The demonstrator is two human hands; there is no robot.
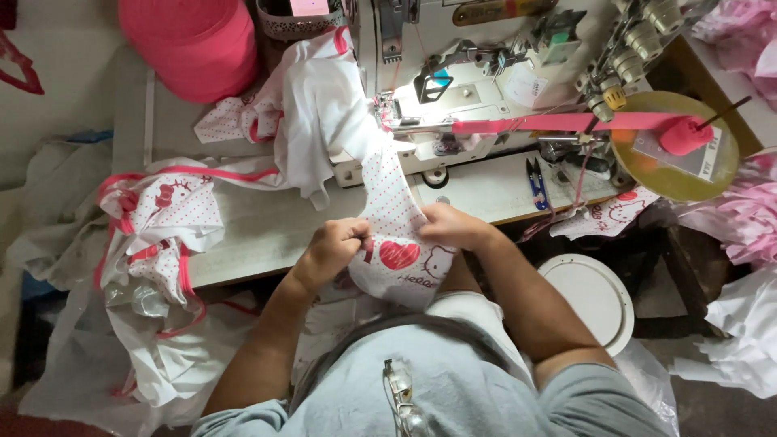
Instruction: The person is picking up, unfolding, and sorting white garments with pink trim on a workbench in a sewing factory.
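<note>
- While the white dotted garment (394, 212) ran from the sewing machine (486, 89) down toward the person's lap, both hands pinched its near end just in front of the machine bed, likely to keep the cloth taut and lined up with the needle area.
- Left hand (334, 247) was closed in a fist on the garment's left edge, fingers curled under the cloth, near-left of the machine.
- Right hand (453, 225) was closed too, gripping the garment's right edge, thumb side on top, directly in front of the machine bed.
- Garment's long axis ran from the machine toward the person, tilted slightly left at the far end; the printed cartoon end pointed at the lap, the far end lay bunched under the machine head.
- Pink binding tape (558, 122) stretched sideways across the machine from a pink spool (685, 135) on a yellow disc (676, 146) right of the machine, probably fed toward the needle.
- Blue snips (537, 180) lay on the table (267, 226) right-front of the machine, within reach of the right hand.
- More pink-trimmed pieces (154, 218) were piled left of the machine; a big pink thread cone (190, 44) stood far-left of it.
- A white round lid (591, 298) sat low, near-right of the machine.
- Glasses (401, 396) hung on the person's shirt collar.
</note>
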